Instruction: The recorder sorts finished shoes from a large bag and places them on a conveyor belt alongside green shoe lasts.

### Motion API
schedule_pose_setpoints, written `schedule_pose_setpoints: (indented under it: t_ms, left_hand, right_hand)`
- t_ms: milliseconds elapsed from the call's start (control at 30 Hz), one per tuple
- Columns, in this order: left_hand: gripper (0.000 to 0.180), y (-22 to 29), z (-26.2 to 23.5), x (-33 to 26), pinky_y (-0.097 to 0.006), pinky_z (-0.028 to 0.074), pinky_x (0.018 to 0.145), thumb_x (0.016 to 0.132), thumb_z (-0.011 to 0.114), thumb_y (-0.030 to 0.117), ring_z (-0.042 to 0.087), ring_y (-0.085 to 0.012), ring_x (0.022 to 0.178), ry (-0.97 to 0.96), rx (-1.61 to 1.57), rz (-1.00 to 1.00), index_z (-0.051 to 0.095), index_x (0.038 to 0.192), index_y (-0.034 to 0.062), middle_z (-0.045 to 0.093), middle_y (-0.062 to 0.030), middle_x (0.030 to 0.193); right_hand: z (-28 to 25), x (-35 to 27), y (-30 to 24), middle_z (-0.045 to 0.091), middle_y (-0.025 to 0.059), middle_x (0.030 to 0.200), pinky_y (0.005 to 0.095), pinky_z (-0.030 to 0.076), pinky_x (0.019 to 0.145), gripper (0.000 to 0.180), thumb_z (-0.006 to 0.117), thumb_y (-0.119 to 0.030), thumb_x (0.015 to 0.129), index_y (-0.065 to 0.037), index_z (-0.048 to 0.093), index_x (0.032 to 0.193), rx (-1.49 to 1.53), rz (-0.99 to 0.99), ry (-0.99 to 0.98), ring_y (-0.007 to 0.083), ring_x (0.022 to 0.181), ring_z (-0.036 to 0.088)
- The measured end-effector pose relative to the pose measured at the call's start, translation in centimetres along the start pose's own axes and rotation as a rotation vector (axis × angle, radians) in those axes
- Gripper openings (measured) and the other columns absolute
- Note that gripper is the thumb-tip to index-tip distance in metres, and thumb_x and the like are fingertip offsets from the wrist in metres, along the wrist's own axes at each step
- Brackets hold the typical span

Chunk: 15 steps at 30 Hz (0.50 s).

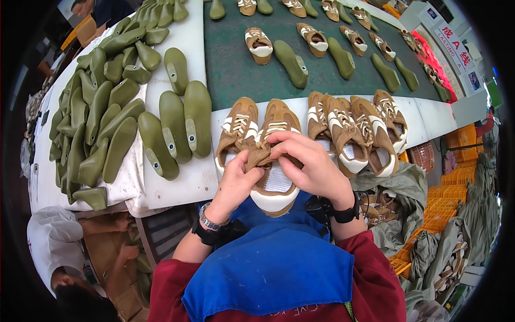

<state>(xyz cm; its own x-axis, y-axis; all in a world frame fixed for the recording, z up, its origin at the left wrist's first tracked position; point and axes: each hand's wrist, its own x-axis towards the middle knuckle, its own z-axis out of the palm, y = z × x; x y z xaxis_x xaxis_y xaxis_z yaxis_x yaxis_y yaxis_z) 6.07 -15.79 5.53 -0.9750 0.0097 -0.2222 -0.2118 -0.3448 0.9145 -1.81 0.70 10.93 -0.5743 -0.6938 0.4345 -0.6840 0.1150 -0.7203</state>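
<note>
I judge the step as working the opening of a tan-and-white unsoled shoe upper (274, 180), held over my lap at the white desk (177, 185) edge. My left hand (236, 182) and right hand (311, 163) both pinch its collar. Next calls for firm, even pulling.

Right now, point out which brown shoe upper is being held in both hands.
The upper at the table's near edge, its white insole facing up, gripped between left hand and right hand. The other uppers lie untouched on the white table.
</note>
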Motion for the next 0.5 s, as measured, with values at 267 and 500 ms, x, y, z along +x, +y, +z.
schedule_pose_setpoints:
  t_ms: [267, 500]
  left_hand:
    - [0.041, 0.5, -0.1, -0.2, -0.025, 0.044, 0.086, 0.080, 0.051, -0.002, 0.055, -0.0098, 0.099, -0.026, 0.029, 0.000, 0.046, 0.120, -0.0028, 0.057, -0.0060, 0.111]
    - [0.044, 1.1, -0.1, -0.7, -0.026, 0.044, 0.087, 0.085, 0.054, 0.005, 0.054, -0.0107, 0.102, -0.027, 0.064, -0.001, 0.039, 0.126, -0.0005, 0.055, -0.0066, 0.114]
  right_hand:
    - [-0.2, -0.1, 0.1, 0.060, 0.0122, 0.111, 0.0332, 0.050, 0.080, 0.024, 0.060, 0.005, 0.073, -0.003, 0.061, 0.096, -0.058, 0.029, -0.025, 0.0279, 0.101, 0.060]
    - [-0.2, -0.2, -0.1, 0.057, 0.0150, 0.110, 0.0401, 0.049, 0.085, 0.050, 0.062, 0.001, 0.070, -0.010, 0.054, 0.119, -0.334, -0.001, -0.042, 0.0345, 0.100, 0.057]
